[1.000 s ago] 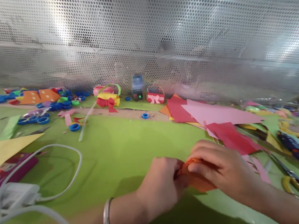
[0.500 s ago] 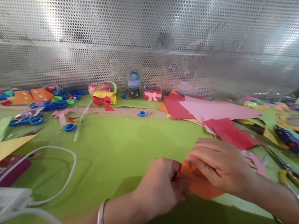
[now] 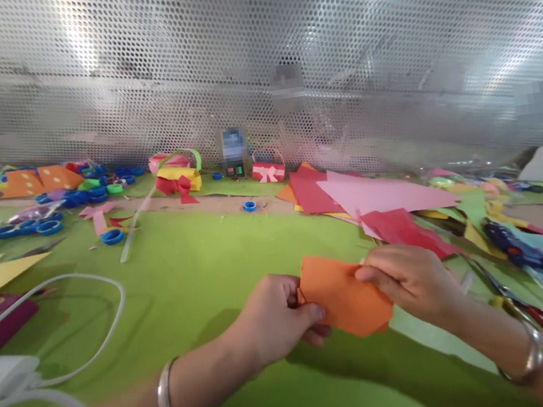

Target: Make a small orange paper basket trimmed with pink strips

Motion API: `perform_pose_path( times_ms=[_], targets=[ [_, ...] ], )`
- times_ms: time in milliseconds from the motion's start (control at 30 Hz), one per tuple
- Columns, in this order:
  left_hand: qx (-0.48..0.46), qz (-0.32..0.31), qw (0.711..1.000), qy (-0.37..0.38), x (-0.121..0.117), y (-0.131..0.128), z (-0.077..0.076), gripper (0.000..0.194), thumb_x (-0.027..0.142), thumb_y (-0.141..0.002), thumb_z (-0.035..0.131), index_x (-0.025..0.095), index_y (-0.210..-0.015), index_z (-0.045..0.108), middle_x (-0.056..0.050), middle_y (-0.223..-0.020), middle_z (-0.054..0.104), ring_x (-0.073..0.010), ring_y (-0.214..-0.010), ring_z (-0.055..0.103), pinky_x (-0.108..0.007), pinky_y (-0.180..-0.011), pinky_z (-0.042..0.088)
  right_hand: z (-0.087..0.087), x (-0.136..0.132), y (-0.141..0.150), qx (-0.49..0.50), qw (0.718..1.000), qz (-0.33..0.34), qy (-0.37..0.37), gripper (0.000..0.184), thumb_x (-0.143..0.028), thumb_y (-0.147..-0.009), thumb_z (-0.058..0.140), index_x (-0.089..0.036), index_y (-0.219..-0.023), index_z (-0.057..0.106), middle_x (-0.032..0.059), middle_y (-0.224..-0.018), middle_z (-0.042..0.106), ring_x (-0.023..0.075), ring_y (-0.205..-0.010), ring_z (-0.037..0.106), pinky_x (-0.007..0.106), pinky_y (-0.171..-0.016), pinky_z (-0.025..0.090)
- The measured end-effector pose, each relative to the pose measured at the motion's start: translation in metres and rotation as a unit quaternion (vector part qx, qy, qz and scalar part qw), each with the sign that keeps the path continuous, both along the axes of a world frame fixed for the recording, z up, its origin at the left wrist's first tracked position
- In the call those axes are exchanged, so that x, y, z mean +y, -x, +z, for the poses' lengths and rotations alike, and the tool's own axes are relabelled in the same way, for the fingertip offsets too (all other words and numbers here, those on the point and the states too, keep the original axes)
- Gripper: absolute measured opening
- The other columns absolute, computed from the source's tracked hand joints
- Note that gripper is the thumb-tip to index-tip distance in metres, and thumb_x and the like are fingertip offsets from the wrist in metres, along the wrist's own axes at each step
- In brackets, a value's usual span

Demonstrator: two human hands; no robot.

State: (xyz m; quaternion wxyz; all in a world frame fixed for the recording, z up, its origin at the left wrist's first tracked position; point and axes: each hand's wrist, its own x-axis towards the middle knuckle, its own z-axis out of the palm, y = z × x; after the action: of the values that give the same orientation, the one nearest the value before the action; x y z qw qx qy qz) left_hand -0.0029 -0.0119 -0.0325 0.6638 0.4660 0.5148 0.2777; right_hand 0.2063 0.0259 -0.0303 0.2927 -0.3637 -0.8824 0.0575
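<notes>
Between my hands, above the green tabletop (image 3: 200, 274), is a piece of folded orange paper (image 3: 347, 294), its broad face turned up toward me. My left hand (image 3: 279, 310) pinches its left edge, thumb on top and fingers underneath. Its right edge is gripped by my right hand (image 3: 408, 278), thumb in front; the other fingertips are hidden behind the paper. Small folds show at the left edge beside my left fingers. Just beyond my right hand lies a red paper sheet (image 3: 407, 233).
Scissors (image 3: 504, 295) and a dark blue glue gun (image 3: 526, 255) lie at right. Pink paper (image 3: 381, 191) is behind my hands. A white cable (image 3: 119, 306) loops at left from a white adapter (image 3: 5, 375). Small paper bags (image 3: 180, 179) stand before the perforated metal panel (image 3: 191, 60).
The orange paper, mostly covered by my hands before, has been turned so its flat face shows. My right hand has shifted to its right edge. The view has swung slightly right.
</notes>
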Motion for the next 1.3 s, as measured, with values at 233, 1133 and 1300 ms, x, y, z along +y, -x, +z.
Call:
perform_pose_path(
  times_ms=[233,1133,1300],
  targets=[
    [0.011,0.045,0.999,0.008,0.009,0.006,0.0,0.01,0.007,-0.078,0.06,0.011,-0.085,0.064,-0.004,-0.073,0.074,-0.0121,-0.061,0.068,-0.023,-0.061,0.054,-0.001,0.007,-0.016,0.09,0.986,-0.088,0.11,0.049,-0.052,-0.098,0.025,-0.018,-0.091,0.06,0.0053,-0.075,0.064,0.0155,-0.066,0.06,0.025,-0.056,0.048],
    [0.139,0.091,0.976,-0.144,0.01,0.008,-0.009,0.02,0.003,-0.069,0.051,0.015,-0.079,0.065,0.004,-0.057,0.059,-0.0105,-0.052,0.055,-0.02,-0.051,0.045,-0.004,-0.017,-0.004,0.301,0.724,-0.046,0.619,0.023,-0.037,-0.074,0.073,-0.019,-0.086,0.063,-0.0061,-0.043,0.056,0.0025,-0.027,0.034,0.014,-0.031,0.022],
    [0.2,0.074,0.957,-0.196,0.009,0.011,-0.008,0.018,0.003,-0.069,0.05,0.016,-0.065,0.062,0.004,-0.054,0.058,-0.0104,-0.049,0.05,-0.02,-0.047,0.037,0.0,-0.024,0.004,0.41,0.654,0.018,0.636,0.036,-0.049,-0.076,0.071,-0.019,-0.065,0.057,-0.0003,-0.057,0.065,0.004,-0.037,0.051,0.013,-0.036,0.03]
  ],
)
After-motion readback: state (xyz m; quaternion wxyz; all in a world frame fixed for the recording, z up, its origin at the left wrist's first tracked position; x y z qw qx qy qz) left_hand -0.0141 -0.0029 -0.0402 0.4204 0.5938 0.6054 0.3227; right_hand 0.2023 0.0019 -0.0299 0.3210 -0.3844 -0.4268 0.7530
